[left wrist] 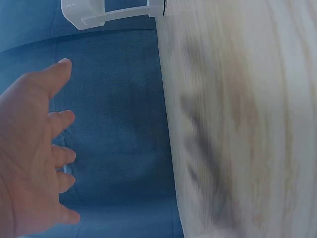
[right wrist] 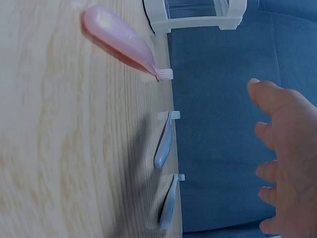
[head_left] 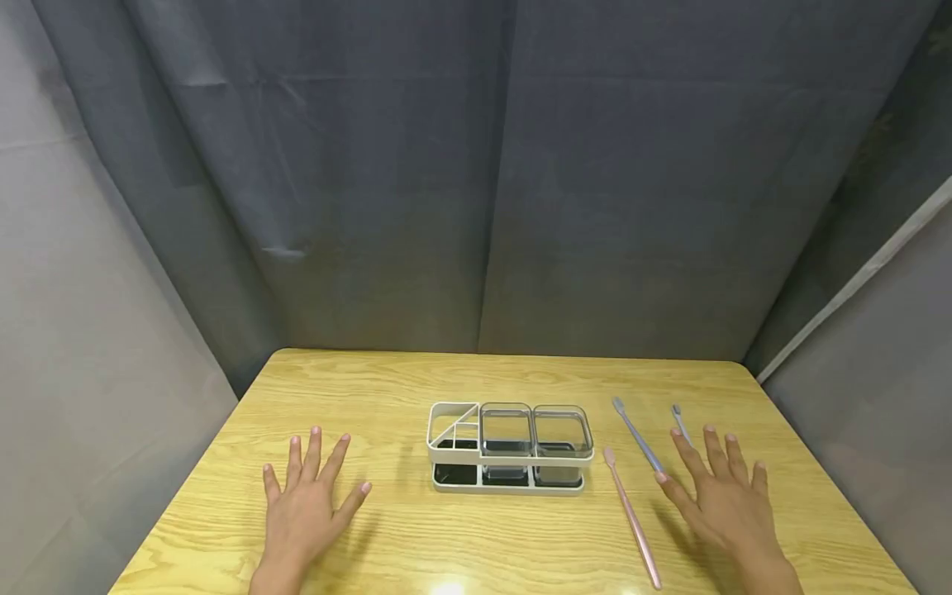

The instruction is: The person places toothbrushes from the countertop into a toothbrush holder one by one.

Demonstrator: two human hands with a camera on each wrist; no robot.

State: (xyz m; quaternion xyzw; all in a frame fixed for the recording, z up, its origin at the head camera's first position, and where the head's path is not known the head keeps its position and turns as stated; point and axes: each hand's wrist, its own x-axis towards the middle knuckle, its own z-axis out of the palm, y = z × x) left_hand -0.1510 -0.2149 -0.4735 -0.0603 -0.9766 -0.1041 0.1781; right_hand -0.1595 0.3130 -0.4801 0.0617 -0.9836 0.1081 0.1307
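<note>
Your hands lie flat on a wooden table (head_left: 416, 380) walled by grey curtains (head_left: 476, 182)

Left hand (head_left: 307, 504) and right hand (head_left: 725, 496) spread, holding nothing; pink toothbrush (head_left: 632, 516) at 9 o'clock of your right, grey-blue toothbrush (head_left: 636, 435) partly hidden beneath it, white holder (head_left: 510, 449) centred

The right hand (head_left: 725, 500) is covering the lower part of the far blue toothbrush (head_left: 678, 420). The picture's edge is cutting off the white rack (left wrist: 111, 12) in both wrist views. Blur is smearing the bench (left wrist: 237, 129) in the left wrist view.
</note>
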